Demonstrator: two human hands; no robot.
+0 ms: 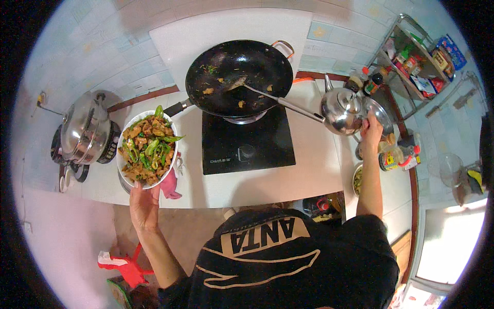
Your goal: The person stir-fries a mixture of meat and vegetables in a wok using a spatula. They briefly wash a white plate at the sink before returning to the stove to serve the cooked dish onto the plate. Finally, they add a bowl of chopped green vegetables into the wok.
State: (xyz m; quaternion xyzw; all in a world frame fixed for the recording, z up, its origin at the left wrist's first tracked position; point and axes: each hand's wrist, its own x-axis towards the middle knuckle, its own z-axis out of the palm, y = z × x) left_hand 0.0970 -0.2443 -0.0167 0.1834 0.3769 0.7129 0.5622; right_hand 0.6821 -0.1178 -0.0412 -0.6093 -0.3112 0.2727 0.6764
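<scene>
My left hand (144,204) holds a white bowl (119,164) from below at its near rim, thumb against the edge. Stir-fried meat pieces with green peppers (148,148) fill it. On the right, my right hand (371,129) is curled at the side of a stainless steel kettle (339,112), opposite its spout; the fingers cover the handle. Ahead, a black wok (231,102) sits on the burner, holding a few food scraps. A metal spatula (297,108) rests in it, its handle end beside the kettle.
The wok's handle (178,109) points toward the bowl. Near the burner's black panel (247,154) lies a pink cloth (170,187). A lidded steel pot (87,131) stands left. Sauce bottles (373,83), a jar (389,160) and another bowl of food (357,179) stand right, below a rack (417,65).
</scene>
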